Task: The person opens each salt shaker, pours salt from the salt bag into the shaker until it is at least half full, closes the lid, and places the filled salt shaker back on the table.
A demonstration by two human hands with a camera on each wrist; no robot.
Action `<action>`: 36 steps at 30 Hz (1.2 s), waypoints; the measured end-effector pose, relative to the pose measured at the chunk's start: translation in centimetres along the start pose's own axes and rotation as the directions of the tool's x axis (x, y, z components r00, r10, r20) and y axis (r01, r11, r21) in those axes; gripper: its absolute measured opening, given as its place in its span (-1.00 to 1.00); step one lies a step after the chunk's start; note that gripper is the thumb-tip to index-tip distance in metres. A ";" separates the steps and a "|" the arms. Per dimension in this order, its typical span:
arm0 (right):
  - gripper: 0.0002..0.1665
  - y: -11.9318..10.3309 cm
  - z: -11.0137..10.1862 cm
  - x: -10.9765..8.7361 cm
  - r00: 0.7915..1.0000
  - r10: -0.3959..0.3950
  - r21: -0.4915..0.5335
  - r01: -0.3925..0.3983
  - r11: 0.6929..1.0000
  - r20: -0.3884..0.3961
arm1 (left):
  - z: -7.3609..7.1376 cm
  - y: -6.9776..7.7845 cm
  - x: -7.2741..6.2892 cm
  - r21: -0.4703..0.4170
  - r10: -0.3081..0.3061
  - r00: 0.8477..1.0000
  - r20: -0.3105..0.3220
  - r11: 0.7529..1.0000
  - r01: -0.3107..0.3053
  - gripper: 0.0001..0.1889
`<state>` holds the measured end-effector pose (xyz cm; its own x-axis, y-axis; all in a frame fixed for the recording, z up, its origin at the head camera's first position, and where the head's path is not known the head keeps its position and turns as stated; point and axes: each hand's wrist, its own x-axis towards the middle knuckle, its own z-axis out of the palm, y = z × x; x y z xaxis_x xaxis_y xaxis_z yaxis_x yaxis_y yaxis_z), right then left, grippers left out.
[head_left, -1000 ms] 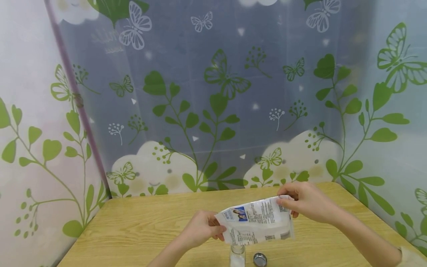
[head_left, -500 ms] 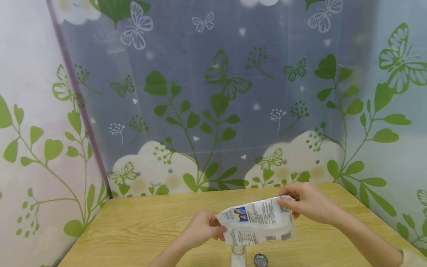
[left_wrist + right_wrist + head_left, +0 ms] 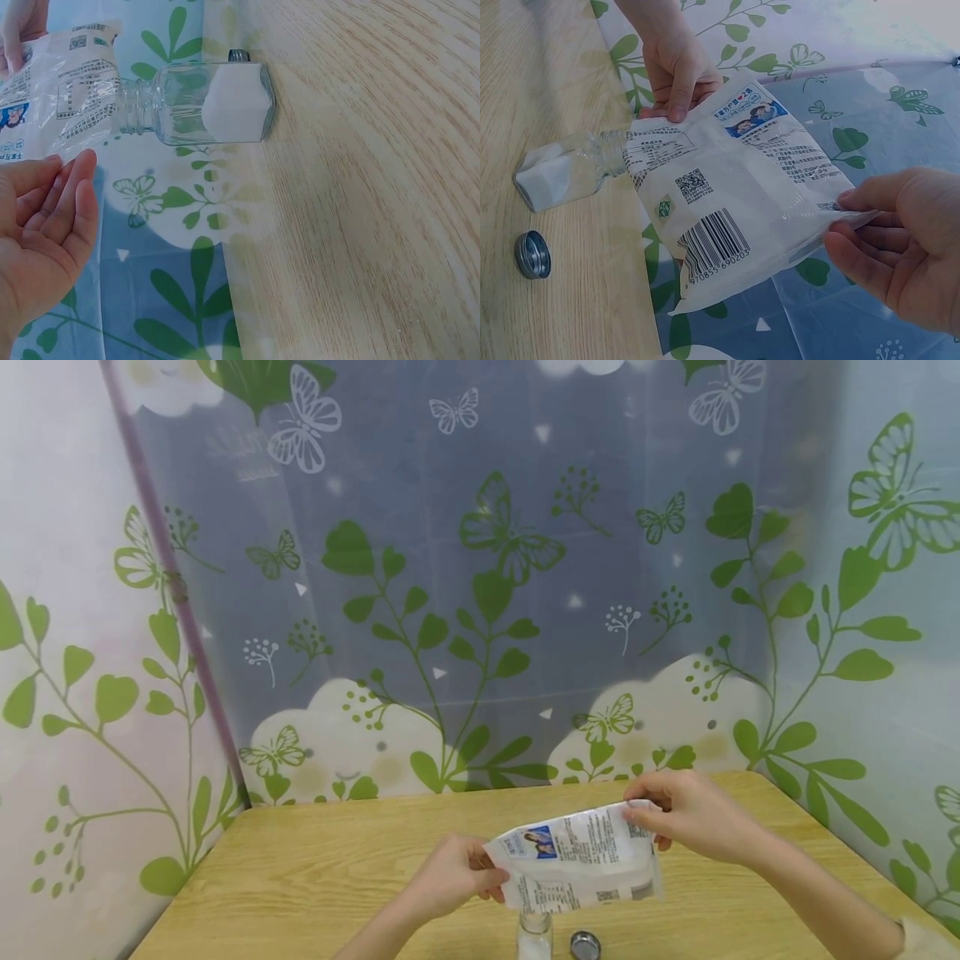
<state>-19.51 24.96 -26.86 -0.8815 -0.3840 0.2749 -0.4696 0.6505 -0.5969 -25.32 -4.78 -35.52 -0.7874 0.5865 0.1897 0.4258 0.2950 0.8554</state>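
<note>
My left hand (image 3: 453, 877) pinches one corner of a white printed plastic bag (image 3: 573, 860). The opposite upper corner is gripped between the thumb and fingers of my right hand (image 3: 693, 818). The bag lies tilted between both hands, its left lower corner over the mouth of a small glass jar (image 3: 217, 101). White powder (image 3: 238, 101) fills roughly the lower half of the jar, which stands upright on the table. A barcode (image 3: 714, 244) and a blue picture (image 3: 754, 118) show on the bag. The bag's corner hides the jar's mouth.
A round silver metal lid (image 3: 533, 255) lies on the wooden table (image 3: 322, 860), right beside the jar. Behind and at both sides hang fabric walls (image 3: 480, 610) printed with leaves and butterflies. A pole (image 3: 168, 568) runs along the left corner.
</note>
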 end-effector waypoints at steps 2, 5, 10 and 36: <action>-0.75 0.0 0.0 0.0 1.000 0.000 -0.002 0.000 1.000 -0.001 | 0.0 0.0 0.0 0.003 0.001 1.000 0.000 1.000 -0.001 -0.91; -0.76 0.0 0.0 0.0 1.000 -0.005 -0.002 0.005 1.000 -0.003 | 0.0 0.0 0.0 0.011 0.000 1.000 -0.002 1.000 0.000 -0.92; -0.77 0.1 0.0 0.0 1.000 -0.010 -0.008 0.010 1.000 -0.006 | 0.0 0.1 0.0 0.020 -0.003 1.000 -0.003 1.000 0.003 -0.91; -0.77 -0.1 0.1 0.0 1.000 -0.012 -0.010 0.012 1.000 -0.001 | -0.1 -0.1 -0.1 -0.004 -0.010 1.000 0.002 1.000 0.010 -0.89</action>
<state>-19.42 24.81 -26.85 -0.8756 -0.3916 0.2829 -0.4810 0.6524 -0.5857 -25.32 -4.97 -35.61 -0.7905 0.5854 0.1802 0.4162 0.2976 0.8592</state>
